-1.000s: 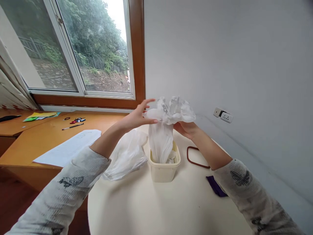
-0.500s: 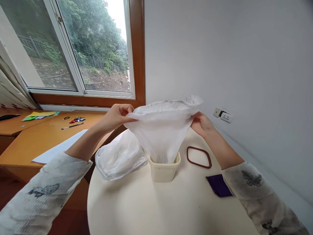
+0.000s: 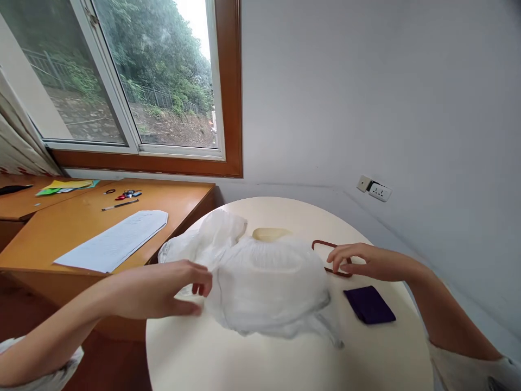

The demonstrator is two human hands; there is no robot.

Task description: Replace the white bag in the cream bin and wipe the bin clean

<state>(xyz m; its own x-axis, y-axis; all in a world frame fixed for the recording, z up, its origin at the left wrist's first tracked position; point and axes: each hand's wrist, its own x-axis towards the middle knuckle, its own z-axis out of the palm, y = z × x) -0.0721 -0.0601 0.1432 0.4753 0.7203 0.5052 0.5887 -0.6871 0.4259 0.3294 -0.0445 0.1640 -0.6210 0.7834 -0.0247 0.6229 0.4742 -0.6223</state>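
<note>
A thin white plastic bag (image 3: 272,293) is draped over the small cream tub (image 3: 271,233), and only the tub's far rim shows clearly. My left hand (image 3: 179,290) hovers at the bag's left side, thumb apart from the bent fingers, with nothing in it. Over on the right, my right hand (image 3: 362,262) is open above a brown rounded frame (image 3: 323,243). Its fingertips are at the frame, hiding part of it; whether they touch cannot be made out. Behind my left hand lies a heap of white plastic bags (image 3: 185,247).
A folded purple cloth (image 3: 369,305) lies on the round cream table (image 3: 252,366), near its right side. To the left, a wooden desk (image 3: 179,195) holds paper sheets (image 3: 118,239), a pen (image 3: 120,205) and keys (image 3: 129,194). A wall with sockets stands behind.
Both hands have let go of the bag's raised opening and come down. The bag has dropped over the tub toward me. My right hand is now over the brown frame.
</note>
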